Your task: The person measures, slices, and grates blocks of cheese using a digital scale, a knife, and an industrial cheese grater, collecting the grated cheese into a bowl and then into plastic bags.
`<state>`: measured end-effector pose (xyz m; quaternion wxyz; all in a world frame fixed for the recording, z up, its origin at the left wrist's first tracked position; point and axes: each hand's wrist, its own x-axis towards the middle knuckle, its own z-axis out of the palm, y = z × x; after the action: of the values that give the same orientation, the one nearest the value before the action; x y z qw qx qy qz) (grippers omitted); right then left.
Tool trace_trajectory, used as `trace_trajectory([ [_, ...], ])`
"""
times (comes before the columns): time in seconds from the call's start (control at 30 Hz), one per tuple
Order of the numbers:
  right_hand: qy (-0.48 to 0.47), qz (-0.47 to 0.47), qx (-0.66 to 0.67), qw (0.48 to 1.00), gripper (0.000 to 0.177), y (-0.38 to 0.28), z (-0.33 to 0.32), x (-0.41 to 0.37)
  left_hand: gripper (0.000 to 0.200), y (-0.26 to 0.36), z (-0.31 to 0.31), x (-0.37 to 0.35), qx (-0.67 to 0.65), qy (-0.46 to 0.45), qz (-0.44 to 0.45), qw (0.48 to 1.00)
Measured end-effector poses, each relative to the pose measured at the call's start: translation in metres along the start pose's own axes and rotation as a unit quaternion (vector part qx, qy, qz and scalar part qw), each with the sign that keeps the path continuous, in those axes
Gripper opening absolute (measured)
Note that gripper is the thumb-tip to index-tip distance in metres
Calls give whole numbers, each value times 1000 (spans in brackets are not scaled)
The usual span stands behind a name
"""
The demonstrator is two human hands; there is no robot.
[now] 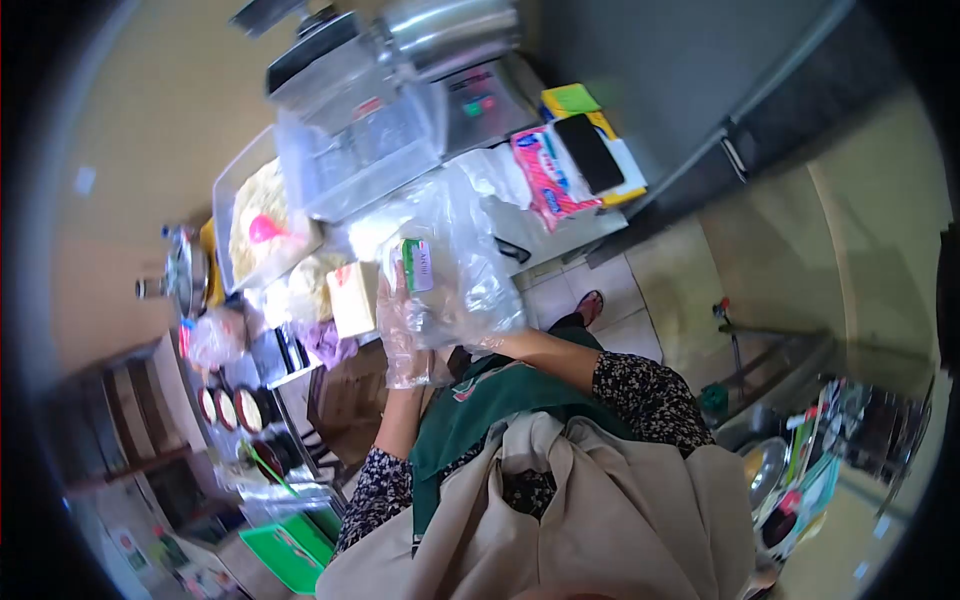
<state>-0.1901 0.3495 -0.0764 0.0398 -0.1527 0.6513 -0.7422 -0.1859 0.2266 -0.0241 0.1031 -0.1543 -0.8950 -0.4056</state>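
My left hand (403,315), in a thin clear plastic glove, is closed along the left side of a clear plastic packet (440,285). The packet carries a green and white label (414,264). From the right, my right hand (468,325) reaches in at the packet's lower part, and crumpled clear plastic covers its fingers. Just left of my left hand stands a pale cream block-shaped pack (352,300). Beyond the hands, a clear plastic tub (355,160) sits on the table. A second tub (228,190) holds a pale crumbly food and a pink scoop (265,229).
A black phone (588,154) lies on a pink packet (545,180) near the table's right end. Behind the tubs are a digital scale (485,105) and a steel pot (450,35). A purple cloth (327,345) lies near the table's front edge.
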Motion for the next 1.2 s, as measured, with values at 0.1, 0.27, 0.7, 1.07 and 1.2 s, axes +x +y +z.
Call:
trace_trajectory([
  [0.1,-59,60,-197,977,64,30,3,5,47,-46,5,-23,-116,52,-222,967],
  [0.27,-88,289,165,939,65,55,-6,7,31,-110,8,-41,53,69,-286,954],
  [0.7,-141,27,-287,947,63,102,-33,35,49,-128,58,2,-139,81,-225,961],
  [1.07,-89,414,299,855,58,40,-51,29,34,-107,44,17,-562,157,-406,703],
  [1.2,-211,319,235,894,57,96,-60,21,32,-66,20,33,-567,195,-402,692],
])
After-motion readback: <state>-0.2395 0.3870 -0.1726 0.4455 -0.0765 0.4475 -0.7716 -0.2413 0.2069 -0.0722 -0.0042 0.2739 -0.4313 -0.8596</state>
